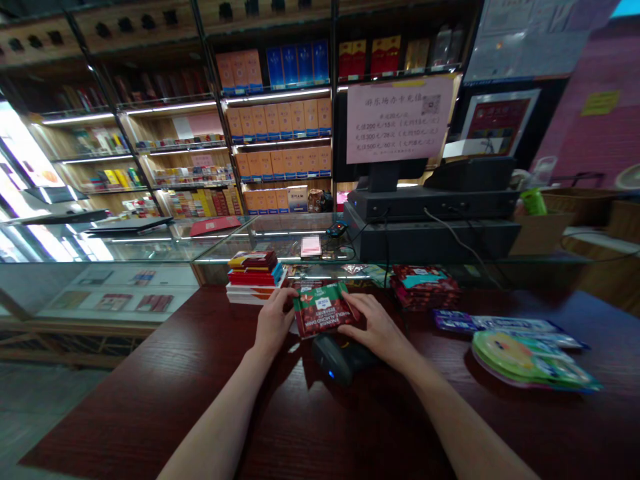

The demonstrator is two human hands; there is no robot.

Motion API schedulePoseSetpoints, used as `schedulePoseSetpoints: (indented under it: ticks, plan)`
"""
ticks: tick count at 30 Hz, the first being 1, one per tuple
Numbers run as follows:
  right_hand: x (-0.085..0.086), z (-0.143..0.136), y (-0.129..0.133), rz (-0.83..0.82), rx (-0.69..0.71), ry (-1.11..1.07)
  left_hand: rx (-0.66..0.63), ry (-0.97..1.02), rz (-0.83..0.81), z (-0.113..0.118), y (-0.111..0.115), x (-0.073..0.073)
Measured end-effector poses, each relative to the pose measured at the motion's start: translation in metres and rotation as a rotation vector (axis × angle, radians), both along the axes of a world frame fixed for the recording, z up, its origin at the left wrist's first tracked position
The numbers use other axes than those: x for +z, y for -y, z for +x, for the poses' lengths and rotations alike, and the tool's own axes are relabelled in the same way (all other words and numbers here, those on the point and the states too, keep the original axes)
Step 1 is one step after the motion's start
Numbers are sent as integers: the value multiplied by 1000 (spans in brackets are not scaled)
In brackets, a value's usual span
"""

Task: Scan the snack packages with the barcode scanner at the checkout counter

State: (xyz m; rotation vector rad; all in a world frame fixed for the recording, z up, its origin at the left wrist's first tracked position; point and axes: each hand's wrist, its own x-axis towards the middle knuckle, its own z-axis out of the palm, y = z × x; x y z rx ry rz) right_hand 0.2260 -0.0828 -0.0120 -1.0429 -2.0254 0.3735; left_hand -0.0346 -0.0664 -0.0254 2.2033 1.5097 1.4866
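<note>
A brown and green packet of almond dark chocolate [325, 313], its print upside down to me, is held at its two sides above the wooden counter. My left hand [274, 321] closes its fingers on the left edge. At the right edge, my right hand [375, 323] grips it between thumb and fingers. A black handheld barcode scanner [336, 361] with a small blue light lies just below the packet, near my right wrist. Behind my left hand is a stack of red, yellow and white flat boxes [255, 277]. Similar brown packets [425, 293] are piled behind my right hand.
Purple and silver wrappers [500, 323] and green-edged packages [525, 360] lie on the counter [320, 433] at right. A glass display case [270, 233] runs behind it. The till with a monitor bearing a paper sign [400, 127] stands there, cables hanging down. Stocked shelves rise beyond.
</note>
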Motion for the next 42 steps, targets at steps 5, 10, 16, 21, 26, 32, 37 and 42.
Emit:
schedulePoseSetpoints:
  ticks: [5,10,16,21,26,32,37,42]
  plan:
    - [-3,-5,-2,-8,-31,-14,-30,57,-19,0,-2,-1]
    - [-3,-10,-7,73,-93,-37,-75,182,-61,-1,-6,-3]
    - [-2,-18,-16,147,-138,-47,-208,258,-158,4,0,5]
    - [-2,-26,-18,126,-77,-79,-215,296,-133,1,3,13]
    - [9,-29,-21,134,-46,-119,-196,252,-197,-5,-2,6]
    - [22,-39,-28,152,-104,-243,-193,82,-213,-5,-1,-3]
    - [22,-54,-35,90,-140,-394,-175,74,-226,-4,-2,-4]
    - [16,-63,-47,1,-129,-465,-103,124,-211,-6,-9,-8]
